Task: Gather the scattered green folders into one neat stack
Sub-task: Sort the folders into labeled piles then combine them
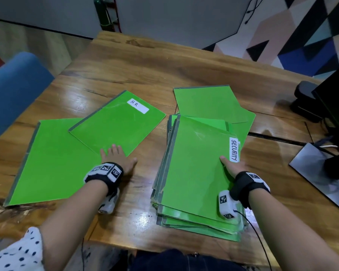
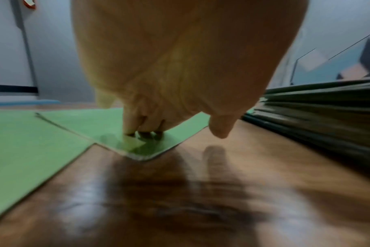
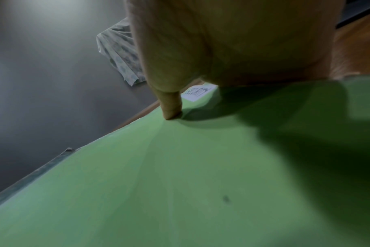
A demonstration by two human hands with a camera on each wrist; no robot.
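Observation:
The green folder labelled HR (image 1: 117, 122) lies askew over a plain green folder (image 1: 53, 159) on the left of the wooden table (image 1: 145, 65). My left hand (image 1: 117, 153) presses its fingertips (image 2: 146, 130) on the HR folder's near corner (image 2: 137, 147), thumb held off to the side. On the right is a rough stack of green folders (image 1: 184, 218), seen edge-on (image 2: 317, 113) from the left wrist. Its top folder, labelled SECURITY (image 1: 196, 163), is tilted. My right hand (image 1: 230, 165) grips its right edge, thumb (image 3: 171, 108) on top and fingers hidden beneath. Two more folders (image 1: 204, 100) lie behind the stack.
A blue chair (image 1: 14, 90) stands at the table's left edge. At the far right are a black monitor (image 1: 337, 106), its metal base plate (image 1: 313, 173) and a black device (image 1: 303, 98). Bare wood shows between the two folder groups and at the back.

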